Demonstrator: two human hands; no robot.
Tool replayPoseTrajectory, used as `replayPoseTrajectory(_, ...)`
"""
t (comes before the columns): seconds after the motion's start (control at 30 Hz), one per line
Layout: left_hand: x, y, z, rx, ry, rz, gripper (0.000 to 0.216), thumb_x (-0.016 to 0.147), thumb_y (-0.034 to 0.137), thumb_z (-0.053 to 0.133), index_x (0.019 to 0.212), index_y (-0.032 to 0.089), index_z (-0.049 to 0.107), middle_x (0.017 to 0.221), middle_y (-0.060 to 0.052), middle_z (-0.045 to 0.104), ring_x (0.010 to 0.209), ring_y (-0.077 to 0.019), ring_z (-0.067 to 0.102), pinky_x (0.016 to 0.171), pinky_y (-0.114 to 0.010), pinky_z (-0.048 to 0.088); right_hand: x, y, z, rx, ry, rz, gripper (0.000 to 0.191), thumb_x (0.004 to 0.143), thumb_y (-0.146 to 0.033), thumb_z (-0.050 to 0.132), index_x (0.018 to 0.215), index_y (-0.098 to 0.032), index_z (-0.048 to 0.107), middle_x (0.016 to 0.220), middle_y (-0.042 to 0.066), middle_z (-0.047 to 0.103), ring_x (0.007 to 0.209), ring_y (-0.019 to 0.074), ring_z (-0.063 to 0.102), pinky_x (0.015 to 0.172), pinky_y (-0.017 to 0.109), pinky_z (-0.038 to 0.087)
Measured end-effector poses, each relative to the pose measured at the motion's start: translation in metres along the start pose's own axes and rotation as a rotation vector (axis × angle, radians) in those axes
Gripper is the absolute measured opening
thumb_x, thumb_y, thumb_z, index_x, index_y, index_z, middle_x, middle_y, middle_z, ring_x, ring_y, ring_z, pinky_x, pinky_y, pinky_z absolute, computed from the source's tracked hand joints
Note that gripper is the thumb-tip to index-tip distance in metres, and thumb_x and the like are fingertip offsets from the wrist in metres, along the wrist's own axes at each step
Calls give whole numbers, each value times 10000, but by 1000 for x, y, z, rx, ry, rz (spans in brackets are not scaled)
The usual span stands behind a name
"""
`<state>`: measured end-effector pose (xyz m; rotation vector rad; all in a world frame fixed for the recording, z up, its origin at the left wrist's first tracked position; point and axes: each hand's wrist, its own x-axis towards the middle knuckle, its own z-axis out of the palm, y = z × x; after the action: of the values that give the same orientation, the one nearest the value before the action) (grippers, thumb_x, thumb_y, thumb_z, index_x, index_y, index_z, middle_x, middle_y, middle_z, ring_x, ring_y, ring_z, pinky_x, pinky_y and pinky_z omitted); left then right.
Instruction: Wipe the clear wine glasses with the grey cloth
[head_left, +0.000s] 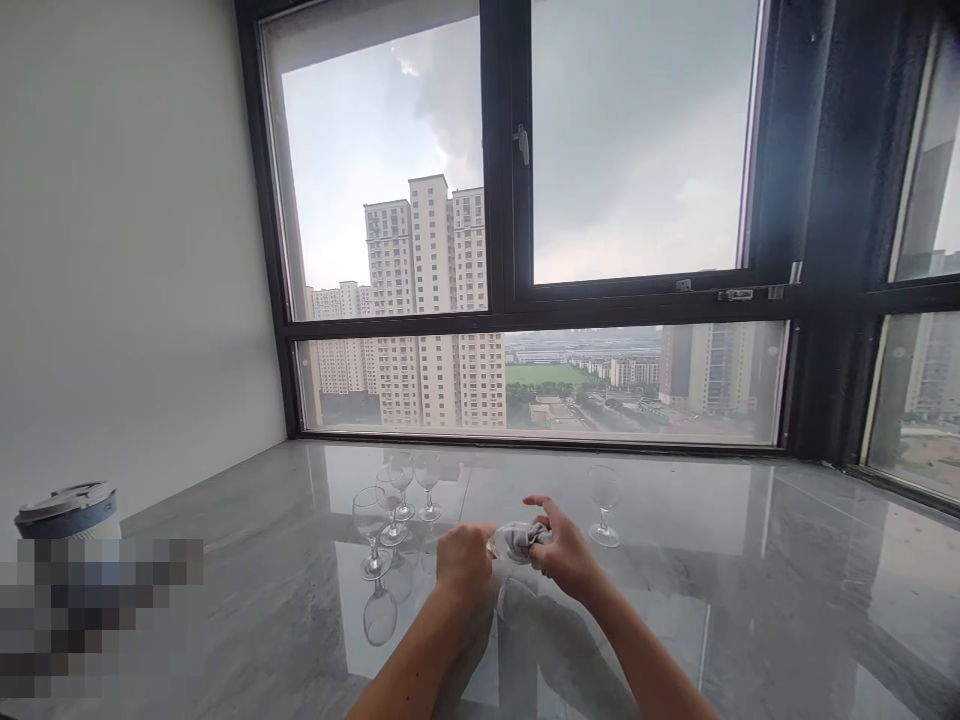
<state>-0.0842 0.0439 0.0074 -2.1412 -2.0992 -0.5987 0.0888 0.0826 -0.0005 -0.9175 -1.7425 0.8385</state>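
- While gripped between both hands low at centre frame, wine glass lying on its side above the counter, mostly hidden, only a sliver of clear bowl showing.
- Bunched against that bowl at 3 o'clock: grey cloth, wadded tight.
- Left hand, at 9 o'clock of the glass, curled closed around it; exact hold on stem or bowl hard to make out.
- Right hand pinched on the cloth, forefinger lifted clear; hands close together, nearly touching through glass and cloth.
- Judged best done so: support the bowl, not the stem, with the left hand; turn the glass gently against the cloth instead of twisting the two hands opposite ways; press lightly, thin glass likely to snap at the stem.
- Worth working low over the surface, clear of the standing glasses.
- At 10 o'clock, near: four empty wine glasses, upright in a loose cluster, nearest, then, then and side by side behind.
- At 1 o'clock, standing alone and apart from the cluster: one more upright glass.
- Beneath everything: polished grey marble counter, mirroring glasses and forearms.
- Far off at 9 o'clock, by the white wall: lidded container.
- At 12 o'clock, beyond the counter's edge: dark-framed window, tower blocks and heavy cloud outside.
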Motion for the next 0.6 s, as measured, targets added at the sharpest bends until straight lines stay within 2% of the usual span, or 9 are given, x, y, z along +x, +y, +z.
replayPoseTrajectory(0.1,1,2,2,18,22,-19,405,833,195,653,1231,270,663,931,-99,795,892,-281,741,694,-304,458,1,-1,-1,-26,55,19,553,642,-182,518,1192,-217,486,654,-70,594,459,133,479,484,263,400)
replayPoseTrajectory(0.17,1,4,3,28,34,-38,453,841,207,661,1289,251,609,915,-103,793,872,-288,743,678,-305,463,3,-2,-1,-51,138,9,588,692,-223,533,1271,-203,431,788,-15,633,583,162,562,599,302,464)
replayPoseTrajectory(0.3,1,6,3,36,42,-54,241,874,258,644,1112,268,680,891,-88,791,881,-290,744,683,-310,468,2,-7,0,-92,284,-62,668,729,-295,560,1352,-190,341,1084,84,576,885,218,607,828,378,480)
replayPoseTrajectory(0.4,0,6,3,31,44,-74,217,884,271,634,1094,281,688,923,-85,793,903,-280,744,701,-305,469,-3,-13,2,-99,302,-129,630,752,-289,537,1351,-222,356,1135,83,564,980,223,601,877,372,471)
replayPoseTrajectory(0.47,0,5,4,25,42,-88,226,889,249,617,1102,282,685,935,-85,792,909,-270,743,707,-300,468,-6,-15,3,-101,285,-156,581,764,-269,519,1332,-249,397,1124,64,598,969,210,620,859,351,477)
replayPoseTrajectory(0.6,-1,4,6,10,29,-90,187,899,234,585,1039,275,701,925,-76,787,920,-259,738,717,-295,458,-5,-12,3,-120,252,-144,482,760,-222,484,1242,-249,495,988,28,670,819,191,652,771,326,485)
